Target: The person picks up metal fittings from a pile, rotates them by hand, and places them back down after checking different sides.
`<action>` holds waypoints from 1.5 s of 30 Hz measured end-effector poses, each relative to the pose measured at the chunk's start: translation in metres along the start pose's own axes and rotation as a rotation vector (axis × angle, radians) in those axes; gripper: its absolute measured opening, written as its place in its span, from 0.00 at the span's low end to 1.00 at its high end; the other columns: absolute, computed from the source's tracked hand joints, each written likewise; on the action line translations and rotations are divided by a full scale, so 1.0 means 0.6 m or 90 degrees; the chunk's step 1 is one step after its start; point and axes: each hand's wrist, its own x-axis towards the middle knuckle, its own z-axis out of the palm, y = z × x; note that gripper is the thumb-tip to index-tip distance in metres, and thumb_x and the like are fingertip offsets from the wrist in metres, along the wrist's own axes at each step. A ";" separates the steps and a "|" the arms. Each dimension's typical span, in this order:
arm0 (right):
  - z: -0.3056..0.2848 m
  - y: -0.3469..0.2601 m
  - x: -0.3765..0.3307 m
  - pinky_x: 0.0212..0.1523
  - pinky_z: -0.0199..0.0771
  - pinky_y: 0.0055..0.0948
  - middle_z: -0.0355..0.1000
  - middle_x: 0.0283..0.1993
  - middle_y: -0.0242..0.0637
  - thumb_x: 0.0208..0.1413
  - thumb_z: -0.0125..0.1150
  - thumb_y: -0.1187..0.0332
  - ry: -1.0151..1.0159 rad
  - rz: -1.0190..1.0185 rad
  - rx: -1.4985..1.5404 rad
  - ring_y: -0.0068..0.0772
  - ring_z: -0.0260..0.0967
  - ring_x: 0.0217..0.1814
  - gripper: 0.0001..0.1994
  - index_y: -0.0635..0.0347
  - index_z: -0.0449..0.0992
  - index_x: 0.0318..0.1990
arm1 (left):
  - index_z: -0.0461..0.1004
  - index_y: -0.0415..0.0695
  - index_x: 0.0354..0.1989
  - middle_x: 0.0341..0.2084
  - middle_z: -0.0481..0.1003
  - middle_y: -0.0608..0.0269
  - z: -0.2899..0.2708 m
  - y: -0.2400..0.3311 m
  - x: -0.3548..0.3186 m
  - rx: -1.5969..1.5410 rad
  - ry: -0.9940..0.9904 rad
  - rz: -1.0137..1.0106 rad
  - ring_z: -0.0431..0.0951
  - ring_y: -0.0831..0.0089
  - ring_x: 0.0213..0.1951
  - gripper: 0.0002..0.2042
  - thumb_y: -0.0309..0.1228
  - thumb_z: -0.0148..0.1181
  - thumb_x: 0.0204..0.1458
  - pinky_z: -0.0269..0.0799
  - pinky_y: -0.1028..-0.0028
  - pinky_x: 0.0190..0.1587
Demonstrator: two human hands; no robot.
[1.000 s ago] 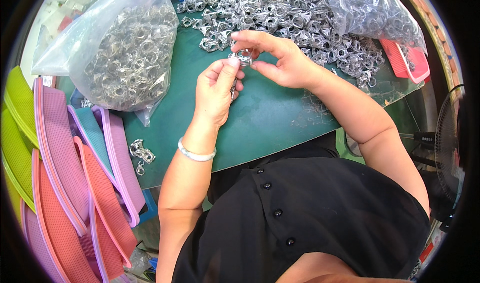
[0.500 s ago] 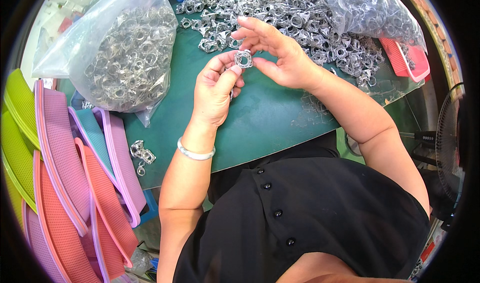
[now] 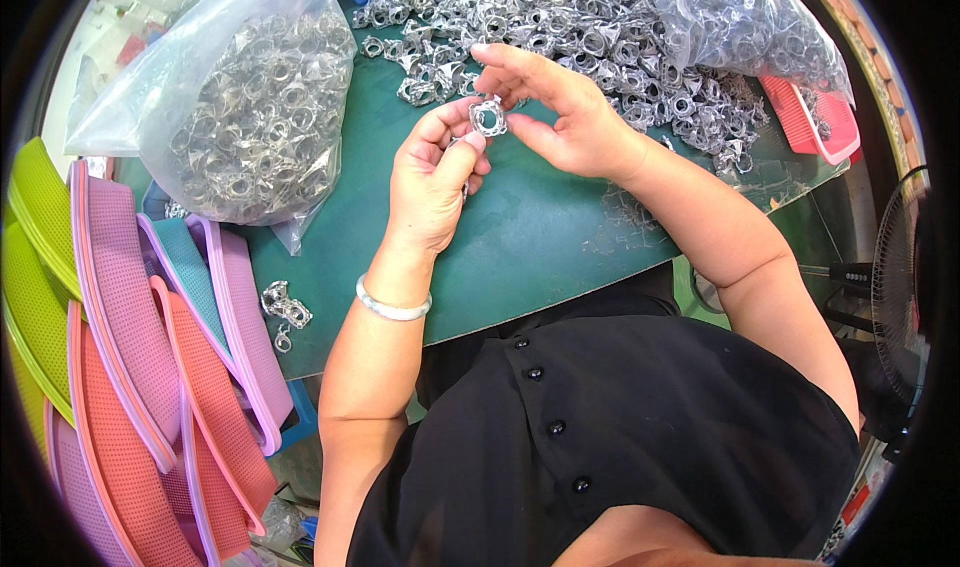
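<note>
Between the thumb and fingers of my left hand (image 3: 430, 172) is a small silvery metal casting (image 3: 488, 118), squarish with a round opening. Something else metallic peeks out below those fingers, too little of it showing to name. My right hand (image 3: 560, 107) is just to the right of the casting, its thumb and fingers apart and curved around its far side; I see nothing held in it. Beyond both hands spreads a large heap of similar metal castings (image 3: 560, 17) on the green table (image 3: 540, 227).
A clear plastic bag (image 3: 255, 107) full of castings stands at the left, another bag (image 3: 750, 27) at the far right beside a pink basket (image 3: 815, 122). Stacked colourful perforated baskets (image 3: 125, 307) fill the left side. A few loose castings (image 3: 287, 307) lie near them. A black fan (image 3: 900, 277) stands right.
The casting has turned slightly in my left fingers. My right fingers have shifted a little lower and curled a bit; the rest looks the same.
</note>
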 end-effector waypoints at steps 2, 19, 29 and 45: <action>0.000 -0.001 0.000 0.40 0.71 0.26 0.68 0.39 0.36 0.39 0.50 0.87 -0.001 0.003 -0.003 0.29 0.68 0.39 0.31 0.54 0.61 0.56 | 0.66 0.41 0.47 0.32 0.72 0.67 -0.003 -0.001 0.001 0.012 -0.009 0.004 0.68 0.84 0.25 0.14 0.25 0.50 0.51 0.60 0.85 0.23; -0.002 0.003 -0.004 0.41 0.70 0.24 0.69 0.43 0.38 0.41 0.48 0.88 -0.037 -0.015 -0.068 0.25 0.68 0.39 0.30 0.59 0.60 0.57 | 0.64 0.40 0.50 0.30 0.68 0.68 0.002 0.001 -0.002 -0.008 -0.012 0.013 0.69 0.82 0.26 0.17 0.20 0.49 0.50 0.62 0.85 0.23; -0.003 0.000 -0.002 0.41 0.70 0.24 0.68 0.43 0.38 0.41 0.49 0.88 -0.044 -0.020 -0.060 0.25 0.67 0.39 0.31 0.59 0.59 0.57 | 0.64 0.40 0.50 0.30 0.68 0.69 0.001 0.000 -0.001 -0.011 -0.003 0.017 0.69 0.82 0.25 0.17 0.20 0.49 0.50 0.62 0.85 0.22; -0.002 0.003 -0.004 0.42 0.69 0.23 0.67 0.46 0.39 0.41 0.53 0.87 -0.059 -0.017 -0.007 0.25 0.67 0.39 0.32 0.62 0.56 0.58 | 0.64 0.40 0.49 0.33 0.69 0.67 0.000 -0.011 -0.003 0.096 0.040 0.124 0.69 0.82 0.27 0.16 0.19 0.51 0.50 0.62 0.86 0.24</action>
